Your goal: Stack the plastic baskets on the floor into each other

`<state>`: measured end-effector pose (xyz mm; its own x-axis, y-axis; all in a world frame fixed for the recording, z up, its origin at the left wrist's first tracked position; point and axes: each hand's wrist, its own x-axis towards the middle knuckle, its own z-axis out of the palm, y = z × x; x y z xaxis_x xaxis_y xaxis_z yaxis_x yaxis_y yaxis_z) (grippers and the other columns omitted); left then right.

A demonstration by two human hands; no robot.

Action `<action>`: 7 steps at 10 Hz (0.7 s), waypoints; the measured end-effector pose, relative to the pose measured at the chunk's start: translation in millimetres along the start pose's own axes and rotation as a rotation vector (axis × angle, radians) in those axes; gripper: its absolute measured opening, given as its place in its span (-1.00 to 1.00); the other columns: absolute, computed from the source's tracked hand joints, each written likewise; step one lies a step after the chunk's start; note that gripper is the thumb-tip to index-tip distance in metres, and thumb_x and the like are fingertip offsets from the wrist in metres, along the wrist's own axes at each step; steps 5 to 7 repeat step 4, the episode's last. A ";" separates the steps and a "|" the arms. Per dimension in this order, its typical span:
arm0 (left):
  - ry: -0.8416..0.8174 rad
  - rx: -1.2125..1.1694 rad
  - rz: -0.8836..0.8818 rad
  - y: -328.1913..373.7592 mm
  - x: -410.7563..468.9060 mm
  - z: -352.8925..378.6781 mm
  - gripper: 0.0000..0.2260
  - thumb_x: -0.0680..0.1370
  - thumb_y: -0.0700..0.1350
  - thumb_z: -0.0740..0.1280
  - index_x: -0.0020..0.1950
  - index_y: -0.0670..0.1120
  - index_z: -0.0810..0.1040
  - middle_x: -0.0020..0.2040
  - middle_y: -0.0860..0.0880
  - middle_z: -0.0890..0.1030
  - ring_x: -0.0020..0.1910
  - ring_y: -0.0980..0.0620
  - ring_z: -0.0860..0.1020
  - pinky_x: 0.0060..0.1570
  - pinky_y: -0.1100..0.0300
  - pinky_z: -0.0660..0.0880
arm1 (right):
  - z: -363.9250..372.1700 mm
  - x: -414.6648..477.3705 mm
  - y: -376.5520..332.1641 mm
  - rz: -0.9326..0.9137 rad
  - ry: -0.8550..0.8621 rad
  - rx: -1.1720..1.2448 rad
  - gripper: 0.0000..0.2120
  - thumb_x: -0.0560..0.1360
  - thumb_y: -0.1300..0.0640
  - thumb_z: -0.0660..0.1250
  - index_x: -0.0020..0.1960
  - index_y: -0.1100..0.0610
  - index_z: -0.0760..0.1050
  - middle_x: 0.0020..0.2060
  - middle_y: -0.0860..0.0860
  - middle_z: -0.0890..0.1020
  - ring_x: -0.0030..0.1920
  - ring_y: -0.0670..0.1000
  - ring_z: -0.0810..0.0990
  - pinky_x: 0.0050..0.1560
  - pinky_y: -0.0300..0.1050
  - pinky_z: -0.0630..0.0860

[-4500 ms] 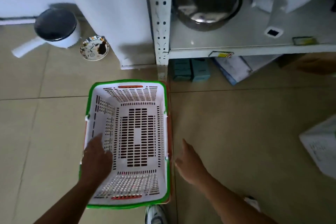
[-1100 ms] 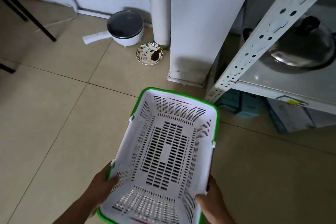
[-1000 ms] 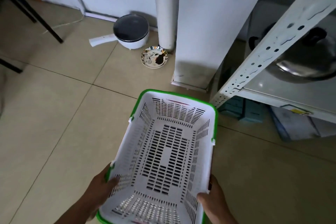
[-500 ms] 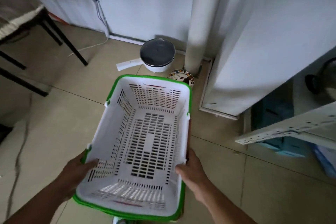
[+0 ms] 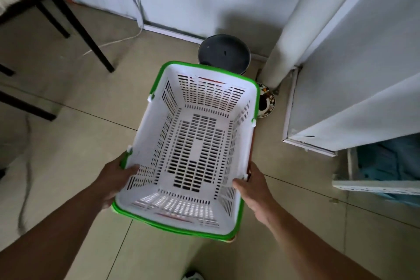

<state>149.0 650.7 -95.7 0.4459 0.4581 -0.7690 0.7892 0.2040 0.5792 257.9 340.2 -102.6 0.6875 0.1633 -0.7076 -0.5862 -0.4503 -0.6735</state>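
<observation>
A white slotted plastic basket with a green rim (image 5: 159, 77) is held up above the floor, tilted with its near end toward me. Under its near edge show further green and orange rims, so it sits nested in other baskets. My left hand (image 5: 116, 177) grips the left side near the near corner, thumb inside the wall. My right hand (image 5: 254, 188) grips the right side, thumb over the rim. The basket is empty inside.
Beyond the basket a dark-lidded white pot (image 5: 223, 54) and a patterned dish (image 5: 266, 103) lie on the tiled floor by a white pipe (image 5: 286, 36). A black-legged stool (image 5: 75, 22) stands at the left. White panel (image 5: 354, 70) and shelf frame (image 5: 375, 183) at the right.
The baskets went from resting on the floor by the shelf to being carried in both hands. My view has swung left, away from the shelf, toward the wall and stool.
</observation>
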 end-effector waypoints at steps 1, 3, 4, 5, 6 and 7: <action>-0.013 0.032 0.012 32.3 21.4 3.3 -0.54 0.58 -0.29 0.32 0.48 -0.06 0.45 -0.04 -0.19 0.67 -0.06 -0.21 0.66 0.13 -0.21 0.56 | -1.5 20.2 -25.8 0.005 -0.002 0.011 -0.51 0.36 0.35 0.36 0.23 0.02 0.45 0.02 -0.01 0.69 0.01 0.01 0.69 -0.03 -0.08 0.62; -0.040 0.087 0.022 64.8 45.2 8.6 -0.56 0.59 -0.24 0.33 0.48 -0.07 0.44 0.19 -0.32 0.65 0.09 -0.32 0.65 0.17 -0.33 0.53 | -9.8 44.7 -54.5 -0.027 0.014 -0.026 -0.50 0.34 0.36 0.38 0.25 0.11 0.46 0.00 -0.01 0.68 -0.01 -0.04 0.65 -0.02 -0.10 0.58; 0.048 0.089 0.088 63.1 38.9 11.5 -0.52 0.58 -0.18 0.36 0.50 -0.03 0.43 0.23 -0.28 0.64 -0.02 -0.22 0.64 0.07 -0.14 0.58 | -11.8 38.0 -52.6 -0.039 -0.011 -0.077 -0.50 0.37 0.20 0.45 0.29 0.07 0.45 0.07 -0.02 0.67 0.05 -0.02 0.64 0.22 0.08 0.55; 0.048 0.089 0.088 63.1 38.9 11.5 -0.52 0.58 -0.18 0.36 0.50 -0.03 0.43 0.23 -0.28 0.64 -0.02 -0.22 0.64 0.07 -0.14 0.58 | -11.8 38.0 -52.6 -0.039 -0.011 -0.077 -0.50 0.37 0.20 0.45 0.29 0.07 0.45 0.07 -0.02 0.67 0.05 -0.02 0.64 0.22 0.08 0.55; 0.048 0.089 0.088 63.1 38.9 11.5 -0.52 0.58 -0.18 0.36 0.50 -0.03 0.43 0.23 -0.28 0.64 -0.02 -0.22 0.64 0.07 -0.14 0.58 | -11.8 38.0 -52.6 -0.039 -0.011 -0.077 -0.50 0.37 0.20 0.45 0.29 0.07 0.45 0.07 -0.02 0.67 0.05 -0.02 0.64 0.22 0.08 0.55; 0.048 0.089 0.088 63.1 38.9 11.5 -0.52 0.58 -0.18 0.36 0.50 -0.03 0.43 0.23 -0.28 0.64 -0.02 -0.22 0.64 0.07 -0.14 0.58 | -11.8 38.0 -52.6 -0.039 -0.011 -0.077 -0.50 0.37 0.20 0.45 0.29 0.07 0.45 0.07 -0.02 0.67 0.05 -0.02 0.64 0.22 0.08 0.55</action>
